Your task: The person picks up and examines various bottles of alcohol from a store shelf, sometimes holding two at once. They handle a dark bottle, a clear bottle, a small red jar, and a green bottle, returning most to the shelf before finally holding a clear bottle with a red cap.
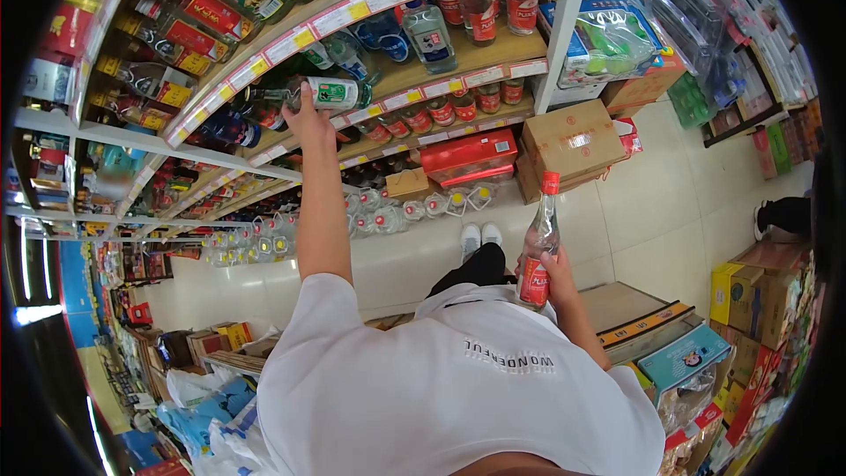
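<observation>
My left hand (312,120) reaches up to a shelf and is closed around a clear glass bottle with a white and green label (335,93). That bottle is at the shelf's edge, among other bottles. Close to my body, my right hand (557,277) grips a clear glass liquor bottle (540,242) with a red cap and a red label, held upright. On the same shelf as my left hand are a square clear bottle (430,37) and several red-labelled bottles (478,16). Some fingers of both hands are hidden.
Price strips (357,11) run along the shelf edges. Below are a red box (468,159) and several plastic jugs (388,219) on the floor. Cardboard cartons (575,140) stand at the shelf's right end. More boxes (683,361) are stacked behind my right side. Another person's leg (784,216) shows at far right.
</observation>
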